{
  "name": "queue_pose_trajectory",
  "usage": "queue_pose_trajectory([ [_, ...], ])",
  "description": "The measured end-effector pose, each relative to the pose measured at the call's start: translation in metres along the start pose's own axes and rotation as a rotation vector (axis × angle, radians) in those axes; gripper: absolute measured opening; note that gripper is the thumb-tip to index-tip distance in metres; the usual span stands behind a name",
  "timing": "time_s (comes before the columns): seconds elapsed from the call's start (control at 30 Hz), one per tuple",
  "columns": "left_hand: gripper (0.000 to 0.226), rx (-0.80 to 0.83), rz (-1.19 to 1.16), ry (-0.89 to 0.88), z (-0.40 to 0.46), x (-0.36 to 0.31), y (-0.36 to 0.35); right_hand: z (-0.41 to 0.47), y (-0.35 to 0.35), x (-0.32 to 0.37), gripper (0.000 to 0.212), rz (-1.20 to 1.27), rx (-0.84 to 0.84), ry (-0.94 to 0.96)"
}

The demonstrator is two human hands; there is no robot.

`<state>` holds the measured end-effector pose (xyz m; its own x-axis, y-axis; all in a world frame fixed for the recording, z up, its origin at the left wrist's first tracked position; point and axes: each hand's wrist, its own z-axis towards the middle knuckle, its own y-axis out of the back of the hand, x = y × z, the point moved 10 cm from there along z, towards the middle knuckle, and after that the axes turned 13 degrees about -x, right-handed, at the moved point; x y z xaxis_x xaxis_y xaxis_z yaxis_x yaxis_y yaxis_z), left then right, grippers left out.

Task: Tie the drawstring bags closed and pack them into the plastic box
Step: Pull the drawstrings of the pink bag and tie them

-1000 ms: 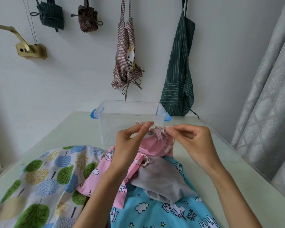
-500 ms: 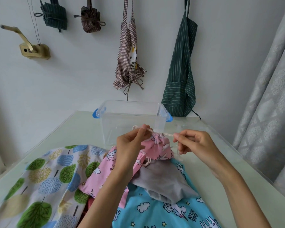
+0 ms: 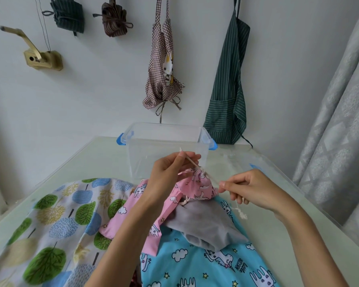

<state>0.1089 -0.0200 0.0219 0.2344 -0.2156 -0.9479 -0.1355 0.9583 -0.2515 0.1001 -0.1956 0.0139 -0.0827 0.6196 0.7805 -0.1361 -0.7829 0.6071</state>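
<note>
Small pink drawstring bag [image 3: 201,186] with its mouth gathered, held above a heap of fabric bags on the pale green table [image 3: 95,160]. Left hand [image 3: 170,175] pinches one end of the white drawstring [image 3: 192,162] up and to the left; right hand [image 3: 251,187] pinches the other end, down and to the right — both fingers curled on the cord. Behind the bag stands the clear plastic box [image 3: 166,139], blue-latched, with no lid — nothing visible inside. Tree-print bag [image 3: 56,220], grey bag [image 3: 203,224] and blue unicorn bag [image 3: 205,264] lie in the foreground.
</note>
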Motion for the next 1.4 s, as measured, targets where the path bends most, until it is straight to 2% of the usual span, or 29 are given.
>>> queue_pose_trajectory([
  [0.13,0.027,0.090,-0.067,0.061,-0.004,0.003,-0.007,-0.004,-0.011,0.000,0.021,-0.057,0.067,-0.010],
  [0.27,0.025,0.190,0.269,-0.057,-0.009,0.003,-0.007,-0.017,-0.012,0.004,0.026,-0.147,0.209,-0.005],
  [0.33,0.025,0.268,0.391,-0.057,-0.012,0.009,-0.010,-0.023,-0.005,0.009,0.034,-0.117,0.236,0.003],
  [0.43,0.025,0.382,0.509,-0.011,-0.020,0.020,-0.018,-0.029,0.011,0.027,0.039,0.053,0.183,0.020],
  [0.53,0.039,0.571,0.639,0.021,-0.037,0.037,-0.034,-0.024,0.018,0.035,0.040,0.144,0.069,0.049],
  [0.63,0.050,0.668,0.667,0.101,-0.052,0.049,-0.047,-0.016,0.010,0.034,0.046,0.194,-0.002,0.051],
  [0.73,0.046,0.757,0.727,0.061,-0.061,0.053,-0.055,-0.011,-0.001,0.034,0.051,0.263,-0.057,0.041],
  [0.9,0.048,0.680,0.688,0.038,-0.051,0.050,-0.047,-0.014,-0.022,0.049,0.052,0.298,0.071,0.128],
  [0.97,0.044,0.650,0.588,0.082,-0.045,0.044,-0.042,-0.012,-0.018,0.042,0.037,0.231,0.074,0.127],
  [1.03,0.039,0.612,0.493,0.108,-0.040,0.035,-0.034,-0.016,-0.017,0.036,0.023,0.120,0.160,0.177],
  [1.13,0.036,0.592,0.416,0.113,-0.038,0.025,-0.029,-0.026,-0.026,0.034,0.039,-0.103,0.274,0.315],
  [1.2,0.034,0.593,0.434,0.099,-0.039,0.023,-0.027,-0.022,-0.028,0.029,0.030,-0.204,0.214,0.348],
  [1.3,0.034,0.573,0.505,0.084,-0.037,0.025,-0.020,-0.013,-0.022,0.024,0.014,-0.219,0.113,0.331],
  [1.4,0.026,0.504,0.464,0.138,-0.031,0.025,-0.010,-0.014,-0.002,0.029,0.023,-0.127,0.065,0.339],
])
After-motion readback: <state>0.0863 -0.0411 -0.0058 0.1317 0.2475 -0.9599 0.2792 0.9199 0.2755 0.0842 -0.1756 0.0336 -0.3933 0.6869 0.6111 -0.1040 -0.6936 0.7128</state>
